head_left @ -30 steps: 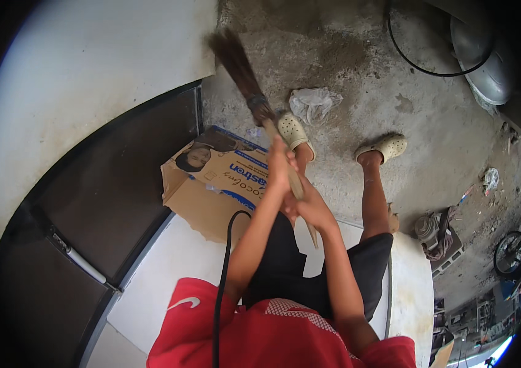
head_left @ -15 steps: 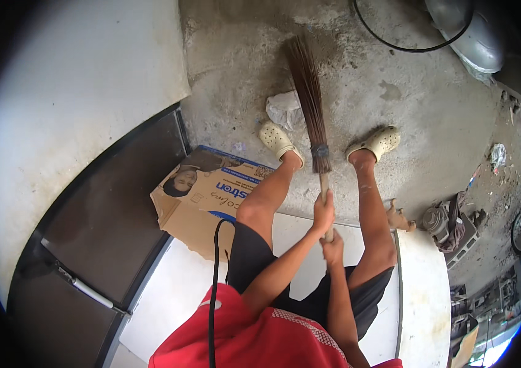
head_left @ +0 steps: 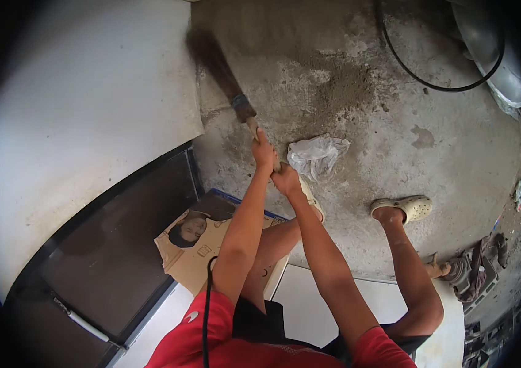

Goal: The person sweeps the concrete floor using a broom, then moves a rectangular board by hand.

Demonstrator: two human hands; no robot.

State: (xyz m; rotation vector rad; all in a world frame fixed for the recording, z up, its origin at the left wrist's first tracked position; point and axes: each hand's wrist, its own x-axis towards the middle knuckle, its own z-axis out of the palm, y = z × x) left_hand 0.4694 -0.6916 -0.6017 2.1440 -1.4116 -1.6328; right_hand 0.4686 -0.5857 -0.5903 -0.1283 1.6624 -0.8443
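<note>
A stick broom (head_left: 218,69) with dark bristles and a pale wooden handle reaches out to the far left, its bristle end blurred beside the white wall. My left hand (head_left: 263,152) is wrapped around the handle below the binding. Just behind it, my right hand (head_left: 285,180) grips the handle's near end. A crumpled white plastic bag (head_left: 317,153) lies on the concrete floor, just right of my hands. Beyond the bag is a patch of loose brown dirt (head_left: 352,89).
A cardboard box (head_left: 214,236) stands by my left leg, beside a dark door (head_left: 107,239). White wall (head_left: 101,92) bounds the left. A black hose (head_left: 423,81) curves near a silver rounded object (head_left: 496,52) at far right. Clutter (head_left: 472,270) lies along the right.
The broom has swung to the left and away, both hands still on its handle. The plastic bag now appears farther right in the view, and a dirt patch shows more plainly.
</note>
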